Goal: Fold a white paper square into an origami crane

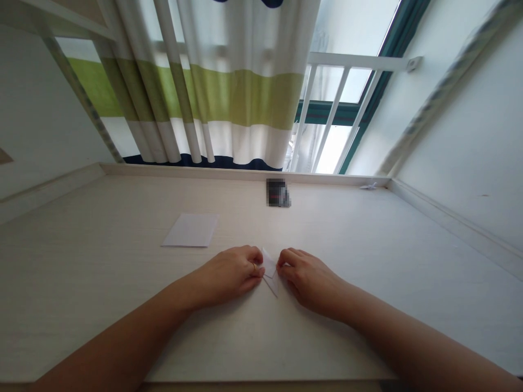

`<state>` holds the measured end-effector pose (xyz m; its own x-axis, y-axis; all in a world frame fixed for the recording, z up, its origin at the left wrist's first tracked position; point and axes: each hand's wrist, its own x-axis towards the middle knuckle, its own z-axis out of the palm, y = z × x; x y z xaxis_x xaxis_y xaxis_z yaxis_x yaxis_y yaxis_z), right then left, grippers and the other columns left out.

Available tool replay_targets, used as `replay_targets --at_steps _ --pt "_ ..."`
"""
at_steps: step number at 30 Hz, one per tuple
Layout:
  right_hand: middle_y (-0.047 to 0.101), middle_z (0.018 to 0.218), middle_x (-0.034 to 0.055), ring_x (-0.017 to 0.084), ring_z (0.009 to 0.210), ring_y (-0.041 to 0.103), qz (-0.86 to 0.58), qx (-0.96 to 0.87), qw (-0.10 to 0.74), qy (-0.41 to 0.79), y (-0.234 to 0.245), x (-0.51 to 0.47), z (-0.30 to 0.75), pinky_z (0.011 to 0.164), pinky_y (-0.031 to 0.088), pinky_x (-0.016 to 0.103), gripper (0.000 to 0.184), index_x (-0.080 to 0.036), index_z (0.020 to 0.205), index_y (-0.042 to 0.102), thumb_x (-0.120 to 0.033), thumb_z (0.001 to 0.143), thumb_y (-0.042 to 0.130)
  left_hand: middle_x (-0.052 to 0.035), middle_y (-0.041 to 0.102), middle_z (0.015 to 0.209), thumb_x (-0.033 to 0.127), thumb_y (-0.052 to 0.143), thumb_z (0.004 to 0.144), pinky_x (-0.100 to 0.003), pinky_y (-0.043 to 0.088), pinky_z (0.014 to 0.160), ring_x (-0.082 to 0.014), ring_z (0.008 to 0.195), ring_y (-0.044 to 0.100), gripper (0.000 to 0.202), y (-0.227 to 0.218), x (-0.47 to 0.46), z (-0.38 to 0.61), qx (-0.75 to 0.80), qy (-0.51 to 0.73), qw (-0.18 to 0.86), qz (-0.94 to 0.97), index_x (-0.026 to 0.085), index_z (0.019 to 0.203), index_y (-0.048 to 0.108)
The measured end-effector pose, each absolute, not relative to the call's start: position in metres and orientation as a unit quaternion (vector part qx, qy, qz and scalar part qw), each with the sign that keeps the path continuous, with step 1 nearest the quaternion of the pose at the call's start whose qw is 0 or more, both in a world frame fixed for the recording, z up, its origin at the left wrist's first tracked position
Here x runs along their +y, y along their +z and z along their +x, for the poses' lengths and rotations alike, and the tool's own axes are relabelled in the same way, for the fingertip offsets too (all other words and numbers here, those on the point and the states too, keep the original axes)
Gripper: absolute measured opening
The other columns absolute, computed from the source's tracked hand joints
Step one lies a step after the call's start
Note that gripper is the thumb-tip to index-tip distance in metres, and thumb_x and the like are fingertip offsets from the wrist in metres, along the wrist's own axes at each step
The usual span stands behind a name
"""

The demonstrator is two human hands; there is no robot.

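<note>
Between my two hands is a small white piece of folded paper [269, 267], with pointed corners and crease lines, just above the pale table top. My left hand [241, 269] pinches its left edge between thumb and fingers; a ring shows on one finger. On the other side, my right hand [304, 275] grips the right edge with curled fingers. Parts of the paper are hidden behind my fingertips. A stack or sheet of white square paper [191, 230] lies flat, beyond and left of my left hand.
A dark, pixelated object [277, 193] sits by the raised back edge [196, 171] of the table [229, 343]. In the far right corner lies a small white folded paper shape [369, 186]. Behind are a striped curtain [245, 98] and a white window railing [355, 61].
</note>
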<state>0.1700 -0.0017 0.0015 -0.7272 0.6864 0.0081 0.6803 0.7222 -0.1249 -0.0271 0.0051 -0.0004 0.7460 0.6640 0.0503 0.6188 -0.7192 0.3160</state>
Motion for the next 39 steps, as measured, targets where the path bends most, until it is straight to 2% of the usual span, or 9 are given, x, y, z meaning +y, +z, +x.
replay_targets --at_steps 4,8,16,24,27,30,33,37,39 --pt "0.056 0.085 0.0093 0.018 0.077 0.048 -0.348 -0.936 0.043 0.033 -0.003 0.0 0.171 0.07 0.041 0.031 0.023 -0.014 0.093 0.06 -0.007 0.078 0.043 -0.0083 0.052 0.097 0.031 0.038 0.084 -0.032 0.04 0.079 -0.0176 0.086 0.049 0.032 -0.001 0.005 -0.027 0.363 0.096 0.13 0.918 0.017 0.081 0.067" --pt "0.053 0.088 0.0112 0.02 0.08 0.046 -0.304 -0.951 0.05 -0.015 -0.01 -0.004 0.169 0.071 0.041 0.035 0.031 -0.014 0.112 0.051 -0.013 0.083 0.041 -0.007 0.051 0.085 0.029 0.042 0.082 -0.031 0.039 0.073 -0.0179 0.081 0.045 0.029 -0.001 0.006 -0.027 0.359 0.085 0.117 0.922 0.017 0.072 0.066" --pt "0.054 0.088 0.0118 0.021 0.081 0.048 -0.32 -0.947 0.01 -0.034 -0.006 -0.008 0.165 0.072 0.043 0.035 0.023 -0.008 0.099 0.055 -0.011 0.083 0.039 -0.0055 0.051 0.078 0.031 0.038 0.084 -0.03 0.037 0.069 -0.0163 0.075 0.045 0.035 0.0 0.006 -0.027 0.374 0.077 0.118 0.917 0.016 0.072 0.067" --pt "0.055 0.091 0.0107 0.02 0.082 0.05 -0.331 -0.944 -0.008 -0.001 0.0 -0.008 0.168 0.075 0.043 0.032 0.025 -0.01 0.097 0.057 -0.006 0.078 0.042 -0.0061 0.054 0.078 0.033 0.038 0.084 -0.029 0.039 0.069 -0.0168 0.075 0.048 0.035 0.001 0.006 -0.027 0.371 0.07 0.131 0.917 0.016 0.074 0.067" --pt "0.055 0.093 0.0109 0.02 0.084 0.049 -0.329 -0.944 0.008 0.015 -0.001 -0.007 0.17 0.077 0.043 0.032 0.026 -0.01 0.098 0.056 -0.005 0.077 0.043 -0.0081 0.058 0.094 0.029 0.039 0.084 -0.032 0.04 0.078 -0.0185 0.087 0.051 0.031 -0.001 0.006 -0.026 0.363 0.086 0.127 0.919 0.017 0.079 0.066" --pt "0.055 0.092 0.011 0.019 0.084 0.049 -0.331 -0.943 0.023 0.015 -0.003 -0.007 0.171 0.077 0.043 0.032 0.026 -0.009 0.1 0.055 -0.006 0.079 0.041 -0.0078 0.054 0.118 0.024 0.037 0.085 -0.037 0.029 0.096 -0.019 0.107 0.048 0.027 -0.005 0.006 -0.025 0.339 0.098 0.134 0.926 0.017 0.087 0.064" --pt "0.055 0.092 0.0111 0.019 0.083 0.049 -0.329 -0.944 0.028 0.009 -0.004 -0.008 0.17 0.076 0.043 0.032 0.026 -0.01 0.1 0.055 -0.006 0.079 0.04 -0.0052 0.054 0.121 0.024 0.035 0.086 -0.042 0.02 0.102 -0.018 0.114 0.044 0.028 -0.008 0.007 -0.025 0.332 0.073 0.151 0.928 0.02 0.097 0.06" --pt "0.055 0.091 0.0123 0.02 0.082 0.049 -0.324 -0.946 0.028 0.003 -0.006 -0.008 0.169 0.076 0.044 0.034 0.025 -0.008 0.098 0.056 -0.005 0.078 0.042 -0.0078 0.056 0.119 0.026 0.039 0.084 -0.046 0.02 0.101 -0.021 0.115 0.043 0.03 -0.01 0.006 -0.024 0.346 0.066 0.13 0.927 0.019 0.11 0.053" --pt "0.055 0.095 0.0133 0.021 0.084 0.048 -0.316 -0.948 0.029 -0.001 -0.006 -0.008 0.169 0.078 0.044 0.034 0.025 -0.007 0.099 0.056 -0.006 0.077 0.043 -0.0083 0.055 0.119 0.027 0.041 0.083 -0.048 0.02 0.1 -0.0233 0.114 0.043 0.028 -0.012 0.005 -0.023 0.357 0.071 0.11 0.925 0.018 0.106 0.054"
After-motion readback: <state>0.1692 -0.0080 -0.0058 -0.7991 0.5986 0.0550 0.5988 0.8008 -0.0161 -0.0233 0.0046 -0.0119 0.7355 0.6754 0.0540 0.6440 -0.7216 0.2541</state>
